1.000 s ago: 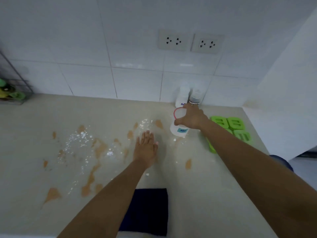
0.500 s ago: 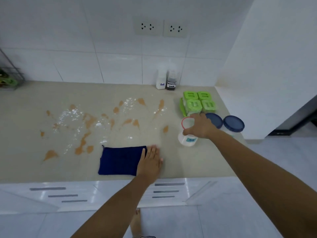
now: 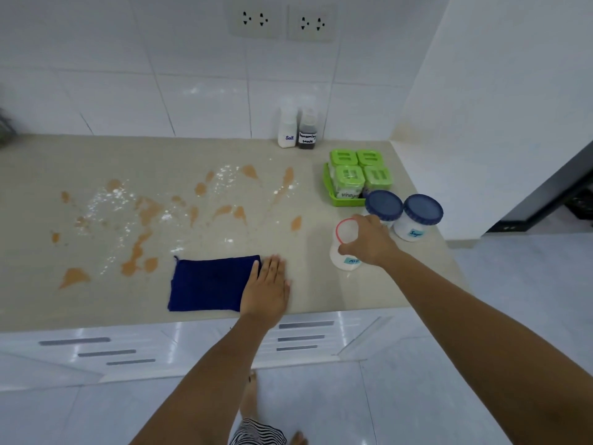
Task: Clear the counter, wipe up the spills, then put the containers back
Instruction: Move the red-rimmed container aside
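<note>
Spills (image 3: 144, 216) of orange-brown sauce, more than a dozen separate blotches mixed with scattered white powder, are lying across the left and middle of the beige tabletop (image 3: 38, 175) in front of me. I am pressing my left hand (image 3: 266, 289) flat, fingers together and stretched out, on the right edge of one dark blue cloth (image 3: 205, 284) that is lying folded near the front edge of the tabletop, just below the spills. My right hand (image 3: 369, 242) is closing from above around one small white container (image 3: 345, 256) with a red-rimmed lid and a blue label; the container is sitting near the front right of the tabletop, tilted a little toward me, and my fingers are wrapping its top. Just behind it two white jars with dark blue lids (image 3: 423, 208) are standing side by side, the right one showing a blue label and the left one partly hidden by my hand. Behind those, one green tray (image 3: 330, 187) is holding four square containers with green lids (image 3: 348, 175), set two by two; the front left one is reading "vinegar". Against the tiled wall two small bottles are standing touching each other: a white one marked "Salt" (image 3: 287, 131) and a dark one (image 3: 308, 131) labelled as seasoning sauce. Above them two wall sockets (image 3: 282, 22) are sitting side by side. Below the tabletop, white drawer fronts are showing, and my bare feet are standing on the pale floor.
</note>
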Demonstrator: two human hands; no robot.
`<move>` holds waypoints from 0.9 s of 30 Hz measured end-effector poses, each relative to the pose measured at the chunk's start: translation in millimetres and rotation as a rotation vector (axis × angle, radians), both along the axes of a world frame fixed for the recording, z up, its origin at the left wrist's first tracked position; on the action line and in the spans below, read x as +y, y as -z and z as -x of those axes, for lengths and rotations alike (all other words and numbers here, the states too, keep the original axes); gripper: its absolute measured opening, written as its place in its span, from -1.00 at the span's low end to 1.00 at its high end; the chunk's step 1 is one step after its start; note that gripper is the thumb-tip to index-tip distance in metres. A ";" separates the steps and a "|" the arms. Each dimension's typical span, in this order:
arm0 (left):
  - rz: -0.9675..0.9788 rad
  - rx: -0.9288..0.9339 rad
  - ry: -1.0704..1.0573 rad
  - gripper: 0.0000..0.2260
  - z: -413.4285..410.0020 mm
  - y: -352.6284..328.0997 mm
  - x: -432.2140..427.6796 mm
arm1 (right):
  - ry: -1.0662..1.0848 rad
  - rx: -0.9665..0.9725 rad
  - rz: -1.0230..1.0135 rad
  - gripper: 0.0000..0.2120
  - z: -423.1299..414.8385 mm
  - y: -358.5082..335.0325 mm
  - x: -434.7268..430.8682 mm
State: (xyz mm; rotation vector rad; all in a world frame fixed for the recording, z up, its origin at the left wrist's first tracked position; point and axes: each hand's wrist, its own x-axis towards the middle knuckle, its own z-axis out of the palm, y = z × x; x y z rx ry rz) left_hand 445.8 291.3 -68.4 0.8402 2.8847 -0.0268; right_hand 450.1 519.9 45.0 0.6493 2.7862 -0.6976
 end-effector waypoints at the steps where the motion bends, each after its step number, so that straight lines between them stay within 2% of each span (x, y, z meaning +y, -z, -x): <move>1: -0.001 0.001 0.001 -0.46 -0.1 0.7 -0.4 | -0.001 -0.001 0.002 -0.15 0.8 0.1 0.3; 9: -0.068 -0.044 -0.024 -0.23 10.1 -5.1 2.4 | -0.036 -0.033 0.009 -0.07 7.2 -3.3 4.0; 14: -0.132 -0.054 -0.093 -0.50 57.9 -30.6 12.1 | -0.045 0.104 -0.056 -0.17 32.9 -17.0 3.9; 20: -0.251 -0.039 -0.124 -0.50 139.9 -68.9 29.4 | -0.057 0.076 -0.111 -0.18 101.3 -29.0 17.4; 27: -0.289 0.012 -0.085 -0.49 241.8 -101.3 53.6 | -0.067 0.024 -0.152 -0.19 196.9 -40.9 33.4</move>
